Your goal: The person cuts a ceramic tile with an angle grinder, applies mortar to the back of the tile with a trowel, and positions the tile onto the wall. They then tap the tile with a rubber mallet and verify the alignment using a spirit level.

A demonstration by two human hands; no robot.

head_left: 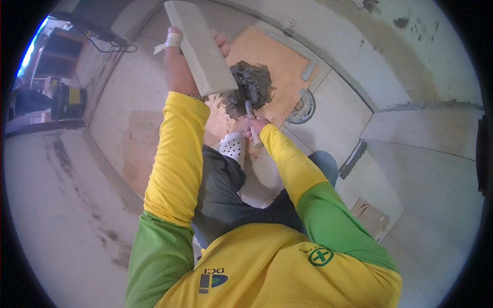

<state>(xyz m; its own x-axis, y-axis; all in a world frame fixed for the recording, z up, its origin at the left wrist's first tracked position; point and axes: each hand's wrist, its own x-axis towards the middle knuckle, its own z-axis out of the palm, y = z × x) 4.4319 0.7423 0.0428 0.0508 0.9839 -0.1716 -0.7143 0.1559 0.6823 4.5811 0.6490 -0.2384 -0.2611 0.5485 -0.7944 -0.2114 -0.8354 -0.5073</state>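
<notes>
My left hand [179,74], with a white wrap around the thumb, grips a long narrow cream tile strip [203,49]. The thumb lies along one long edge and fingertips show at the other. The strip is raised and slants across the view, covering part of the palm. Below it, a heap of wet grey mortar [258,82] sits on a tan board [280,56]. Closed around a pale handle is my right hand [257,126], holding a trowel [250,109]. The handle's far end reaches the mortar; its blade is hidden there.
Right of the board lie a round mortar-smeared container [302,108] and an L-shaped strip [309,69]. A grey-coated tool [353,159] rests by the right wall. Cardboard [371,218] lies lower right. A dark bucket [69,101] stands far left. My white clog [232,146] is beside the board.
</notes>
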